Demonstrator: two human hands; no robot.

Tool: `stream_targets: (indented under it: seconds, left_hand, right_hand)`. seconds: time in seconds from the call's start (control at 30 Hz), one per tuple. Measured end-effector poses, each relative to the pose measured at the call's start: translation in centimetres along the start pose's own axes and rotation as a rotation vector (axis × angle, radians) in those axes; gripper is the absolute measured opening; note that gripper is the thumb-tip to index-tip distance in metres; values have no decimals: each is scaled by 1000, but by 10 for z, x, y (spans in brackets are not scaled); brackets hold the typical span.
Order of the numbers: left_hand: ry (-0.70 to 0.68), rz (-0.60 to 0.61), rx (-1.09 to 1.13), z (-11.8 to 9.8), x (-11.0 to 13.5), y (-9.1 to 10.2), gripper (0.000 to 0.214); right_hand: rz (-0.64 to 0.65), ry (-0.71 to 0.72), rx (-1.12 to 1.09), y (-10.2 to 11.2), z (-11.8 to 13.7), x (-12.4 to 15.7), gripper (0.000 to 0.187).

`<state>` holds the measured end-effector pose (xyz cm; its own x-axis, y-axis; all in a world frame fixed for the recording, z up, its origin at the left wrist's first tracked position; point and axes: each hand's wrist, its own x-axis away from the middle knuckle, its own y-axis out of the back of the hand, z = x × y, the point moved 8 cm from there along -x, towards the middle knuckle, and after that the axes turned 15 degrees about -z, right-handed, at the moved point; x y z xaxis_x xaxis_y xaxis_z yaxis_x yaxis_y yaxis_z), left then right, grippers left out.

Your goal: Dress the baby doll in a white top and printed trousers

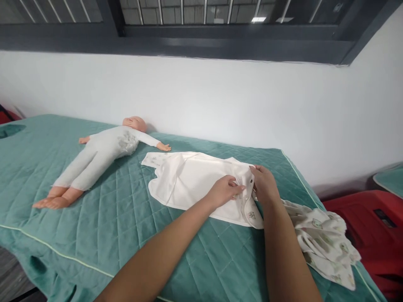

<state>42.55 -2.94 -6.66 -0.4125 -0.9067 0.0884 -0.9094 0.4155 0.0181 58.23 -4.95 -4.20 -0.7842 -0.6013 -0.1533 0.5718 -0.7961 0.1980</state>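
Observation:
A white baby shirt (pixel 195 178) lies spread on the green quilted cover, one sleeve pointing left toward the doll. Its right end is folded over, showing small dark snaps and a little printed figure. My left hand (pixel 225 192) rests on that end, fingers bent and closed on a fold of the cloth. Opposite it, my right hand (pixel 265 183) pinches the shirt's right edge between thumb and fingers. Some of the fingertips are hidden by the cloth and the hands.
A baby doll (pixel 107 151) in a white suit lies on its back at the left. A crumpled printed cloth (pixel 324 239) lies beyond my right forearm. The green quilted cover (pixel 126 218) reaches a white wall (pixel 220 100). A red chair (pixel 374 226) stands at the right.

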Motion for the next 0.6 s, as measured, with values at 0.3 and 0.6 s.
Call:
stream_targets:
  seconds: [0.3, 0.6]
  left_hand:
    - [18, -41, 130, -5, -4, -13, 30]
    - [-158, -60, 173, -7, 0, -9, 19]
  right_hand:
    - [23, -223, -243, -1, -7, -2, 41]
    - [23, -145, 7, 4, -3, 1, 47]
